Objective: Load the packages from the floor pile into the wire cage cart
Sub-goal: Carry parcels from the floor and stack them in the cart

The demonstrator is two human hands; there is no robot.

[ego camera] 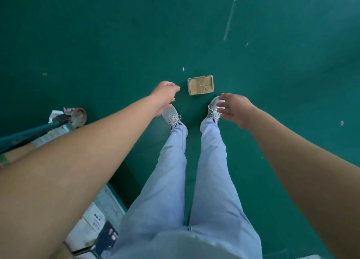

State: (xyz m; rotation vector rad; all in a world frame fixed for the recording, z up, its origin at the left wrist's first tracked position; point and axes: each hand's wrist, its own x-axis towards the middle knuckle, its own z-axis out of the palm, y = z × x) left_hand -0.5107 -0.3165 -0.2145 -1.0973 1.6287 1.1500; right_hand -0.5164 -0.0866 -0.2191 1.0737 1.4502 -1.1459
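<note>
A green painted floor [97, 34] fills the view, dull and scuffed, and we stand on it looking straight down our own pale trousers to our white shoes [172, 116]. Nearest us, at our lower left, the cart [29, 134] shows only as a teal rail with a rusty caster beside it, and behind the rail we see cardboard and printed white parcels [93, 216] already lying inside, so we judge much of the loading done. Further out, both our bare arms reach down and forward. Our left hand [165, 95] hangs with fingers loosely bent, holding nothing, just left of the target. Our right hand [231, 107] spreads its fingers wide above our right shoe, also holding nothing. Just beyond our toes, between the two hands and touched by neither, lies a small brown taped box [200, 84], flat on the floor. It is the only package we can see left on the ground; no pile shows around it. Beyond the box the floor runs on bare but for a long pale scratch [229, 19] and a few scraps of litter.
</note>
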